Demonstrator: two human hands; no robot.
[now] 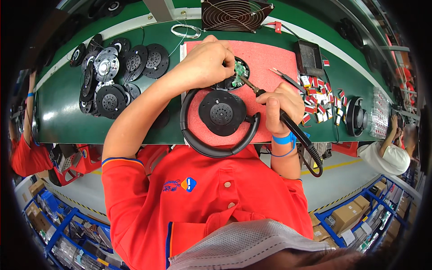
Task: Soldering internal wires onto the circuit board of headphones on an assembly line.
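My right hand [285,107] is closed around a soldering iron [288,119], its cord looping down past my blue wristband. The iron's metal tip points at a green circuit board [240,72] inside a round black ear cup. Over the cup's left side, my left hand [211,62] has its fingers pinched together at the board; whatever they hold is hidden. Nearer to me rests a black headphone headband [185,123], curving around a round black speaker disc [222,112]. Tweezers [289,80] lie on the pink foam mat [263,51] just beyond my right hand.
Round black speaker parts [110,101] pile up at left. A coil of thin wire [186,31] and a grilled fan [236,15] sit at the back. Rightward are a black tray [309,57], many small batteries [320,101] and another headphone [357,117]. Other people work at both sides.
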